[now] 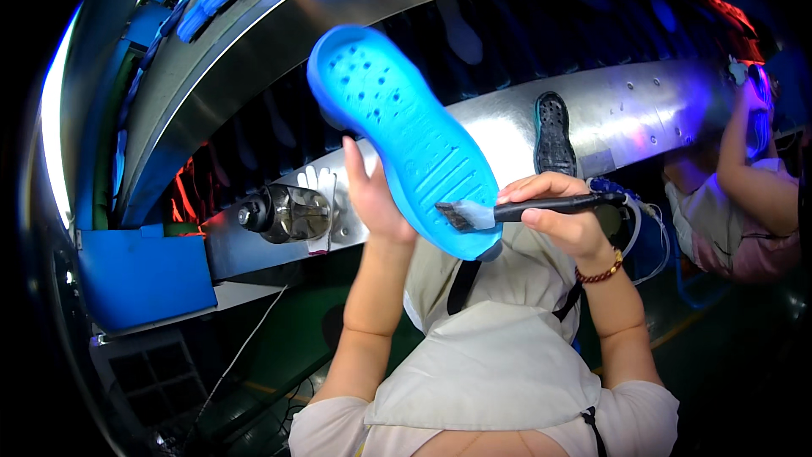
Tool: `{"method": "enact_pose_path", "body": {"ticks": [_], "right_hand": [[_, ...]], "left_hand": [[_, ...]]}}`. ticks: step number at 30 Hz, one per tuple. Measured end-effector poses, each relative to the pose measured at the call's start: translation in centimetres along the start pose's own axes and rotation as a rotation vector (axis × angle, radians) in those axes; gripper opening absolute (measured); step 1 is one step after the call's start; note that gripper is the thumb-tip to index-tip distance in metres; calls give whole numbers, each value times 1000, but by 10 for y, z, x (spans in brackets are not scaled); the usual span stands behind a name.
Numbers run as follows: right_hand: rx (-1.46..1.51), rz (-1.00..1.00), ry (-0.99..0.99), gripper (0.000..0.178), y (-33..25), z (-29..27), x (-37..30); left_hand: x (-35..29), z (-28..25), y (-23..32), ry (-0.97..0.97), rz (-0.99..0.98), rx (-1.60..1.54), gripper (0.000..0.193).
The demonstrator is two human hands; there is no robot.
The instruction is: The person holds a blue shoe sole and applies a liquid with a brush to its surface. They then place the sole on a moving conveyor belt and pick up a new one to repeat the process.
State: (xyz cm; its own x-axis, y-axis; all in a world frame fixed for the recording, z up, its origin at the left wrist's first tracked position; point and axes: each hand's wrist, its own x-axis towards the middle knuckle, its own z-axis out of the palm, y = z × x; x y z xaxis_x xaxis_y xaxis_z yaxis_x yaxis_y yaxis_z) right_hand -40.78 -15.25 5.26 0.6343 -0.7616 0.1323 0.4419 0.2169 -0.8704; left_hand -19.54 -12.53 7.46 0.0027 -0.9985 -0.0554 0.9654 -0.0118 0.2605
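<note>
A bright blue shoe sole (414,135), pitted with small holes at its far end and ridged across the middle, is held up in front of me. My left hand (378,199) grips its left edge, the thumb showing and the other fingers hidden behind it. In my right hand (565,218) is a brush (554,203) with a black handle and a pale ferrule. Its dark bristles lie on the sole's near end, as far as I can see touching the surface. A dark shoe sole (555,137) rests on the metal ledge beyond my right hand.
A metal ledge (630,114) runs across ahead, with a dark rack or conveyor of soles behind it. On its left stand a dark bottle (288,213) and a white glove (317,182). A blue box (148,275) sits far left. Another person (748,195) works at right.
</note>
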Motion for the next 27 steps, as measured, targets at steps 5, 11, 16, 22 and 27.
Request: {"method": "enact_pose_path", "body": {"ticks": [5, 11, 16, 22, 27], "right_hand": [[-341, -148, 69, 20, -2, 38, -3], [-709, -429, 139, 20, -7, 39, 5], [-681, -451, -119, 21, -17, 55, 2], [-652, -367, -66, 19, -23, 40, 14], [-568, -369, -37, 20, -31, 25, 22]], "left_hand": [[-10, -2, -29, -27, 9, 219, 75], [-2, -12, -19, 18, 48, 304, 71], [6, -15, -11, 80, 40, 336, 71], [8, -14, -3, 98, 4, 390, 70], [5, 0, -4, 71, -15, 210, 51]]}}
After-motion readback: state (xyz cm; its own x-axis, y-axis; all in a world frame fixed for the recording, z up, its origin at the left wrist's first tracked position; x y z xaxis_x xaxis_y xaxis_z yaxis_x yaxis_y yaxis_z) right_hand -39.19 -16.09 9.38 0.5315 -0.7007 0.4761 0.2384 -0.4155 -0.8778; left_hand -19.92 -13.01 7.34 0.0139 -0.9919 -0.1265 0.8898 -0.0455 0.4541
